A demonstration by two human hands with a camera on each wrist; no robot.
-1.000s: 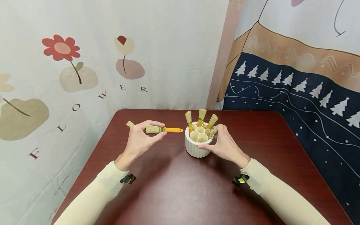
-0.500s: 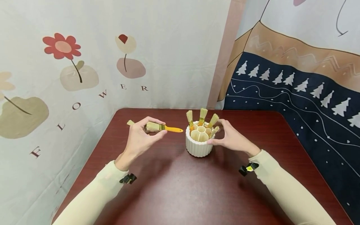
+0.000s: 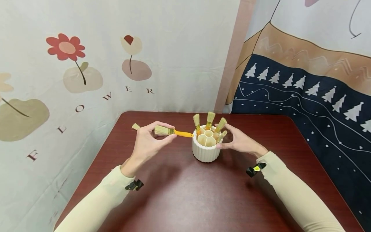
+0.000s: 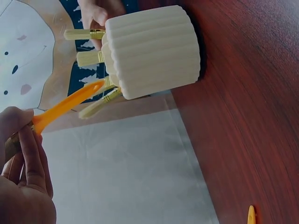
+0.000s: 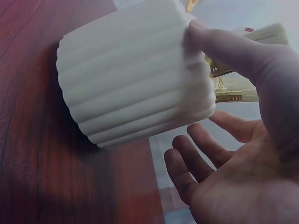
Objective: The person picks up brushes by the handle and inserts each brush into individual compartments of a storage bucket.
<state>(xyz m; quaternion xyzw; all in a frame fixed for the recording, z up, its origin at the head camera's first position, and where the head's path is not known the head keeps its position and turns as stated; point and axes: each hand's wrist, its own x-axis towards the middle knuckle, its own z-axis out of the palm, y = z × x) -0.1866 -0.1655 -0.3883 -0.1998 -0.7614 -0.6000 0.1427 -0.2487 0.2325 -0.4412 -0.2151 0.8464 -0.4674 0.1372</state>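
Observation:
My left hand point(image 3: 147, 141) pinches a paintbrush point(image 3: 183, 133) around its ferrule, bristles toward the palm. The orange handle points right, its tip at the left rim of a ribbed white brush holder point(image 3: 205, 154); whether they touch I cannot tell. Several paintbrushes point(image 3: 210, 120) stand bristles up in the holder's outer compartments, mostly at the back and right. On the holder's right side my right hand point(image 3: 243, 140) grips the rim between thumb and index finger; its other fingers hang loosely curled in the right wrist view. The front compartments show no brush.
Behind my left hand another paintbrush point(image 3: 135, 126) lies on the dark red table point(image 3: 185, 196), mostly hidden. Its orange handle end point(image 4: 252, 215) shows in the left wrist view. A pale flower-print curtain point(image 3: 179, 64) and a navy tree-print cloth point(image 3: 290, 93) hang behind.
My right hand has slid its thumb from the holder's front toward its right side. My left hand has moved slightly right with the paintbrush, bringing the handle tip to the rim.

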